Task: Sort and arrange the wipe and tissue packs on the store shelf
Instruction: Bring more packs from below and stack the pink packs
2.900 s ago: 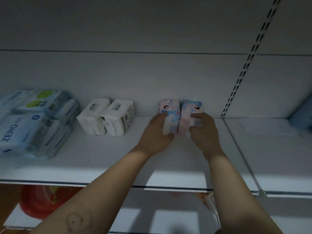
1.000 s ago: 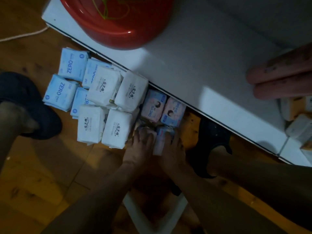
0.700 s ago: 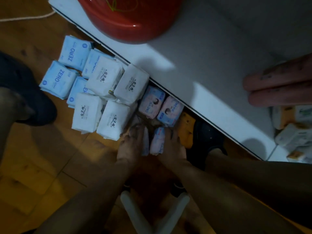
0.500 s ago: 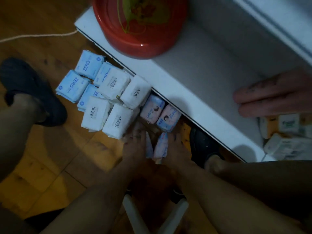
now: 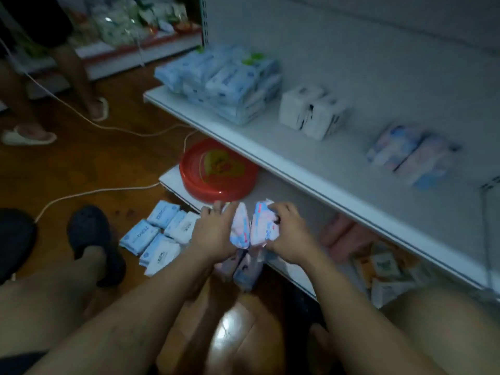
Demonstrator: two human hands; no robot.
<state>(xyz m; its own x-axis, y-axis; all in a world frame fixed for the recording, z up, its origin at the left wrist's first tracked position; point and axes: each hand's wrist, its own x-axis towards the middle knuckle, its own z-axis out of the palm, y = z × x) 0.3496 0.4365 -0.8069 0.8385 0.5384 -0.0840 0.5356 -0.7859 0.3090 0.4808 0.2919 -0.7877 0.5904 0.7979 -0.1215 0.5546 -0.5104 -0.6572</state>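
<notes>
STOCKING UP: A person low before a store shelf (image 5: 297, 150) holds two pink packs side by side, clear of the wooden floor. The left hand (image 5: 213, 235) curls its fingers round one pink pack (image 5: 240, 226). The right hand (image 5: 287, 234) grips a second pack (image 5: 263, 227), and the two packs touch at their lower ends. Directly below, a floor pair (image 5: 243, 270) of pink packs lies at the near edge of the bottom shelf (image 5: 286, 201). A floor pile (image 5: 159, 236) of blue and white packs sits to the left. On the shelf, from far left to right, are a blue stack (image 5: 224, 79), white packs (image 5: 311, 112) and, apart at the right, a pink pair (image 5: 411, 158). A red basin (image 5: 219, 171) rests on the bottom shelf. The step in hand appears to be moving pink packs from floor to shelf. The next move likely calls for raising both packs up and right over the shelf's front edge, then setting them just beside the pink pair, faces aligned. The soft wrappers may crumple if squeezed hard.
</notes>
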